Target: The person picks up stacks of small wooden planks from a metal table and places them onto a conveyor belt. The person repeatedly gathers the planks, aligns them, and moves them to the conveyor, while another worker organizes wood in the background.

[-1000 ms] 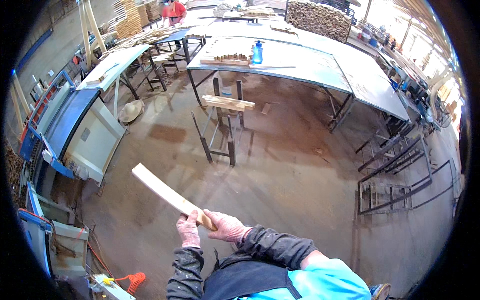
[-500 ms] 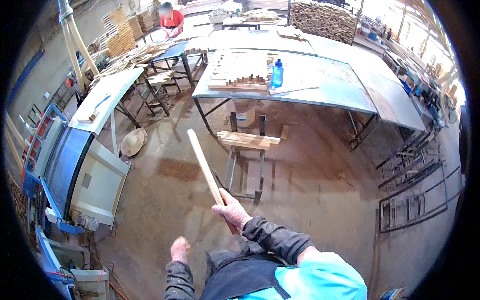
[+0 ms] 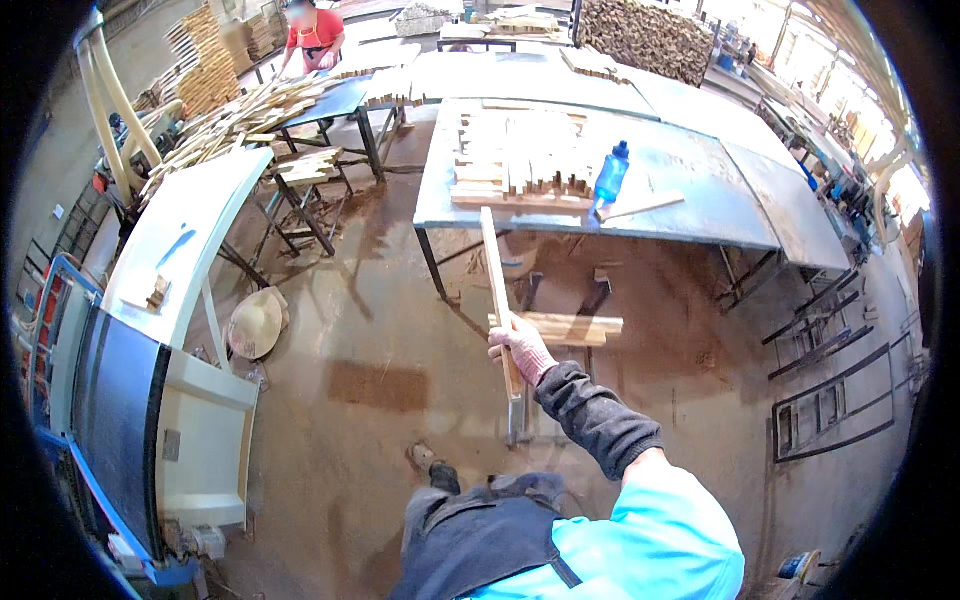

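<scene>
My right hand [image 3: 524, 350], in a pale pinkish glove, is closed around a long narrow wooden strip [image 3: 494, 262]. The strip points away from me, its far end reaching toward the near edge of the metal-topped table. Below and just beyond the hand, several wooden strips [image 3: 580, 328] lie across a dark metal stand [image 3: 517, 420]. On the table [image 3: 690, 215] rests a row of wood pieces [image 3: 520, 160], with a blue bottle [image 3: 612, 172] at its right and a loose strip [image 3: 645, 205] beside that. My left hand is out of view.
At left stands a blue and cream machine [image 3: 205, 430] with a white table [image 3: 190, 230] behind it. A straw hat [image 3: 257, 323] sits low beside them. A person in red [image 3: 314, 40] works at the far left. Metal frames [image 3: 835, 405] stand on the right.
I have stepped forward toward the stand and table. My right hand has moved forward and right with the strip, which is more upright in view. My left hand has left the picture.
</scene>
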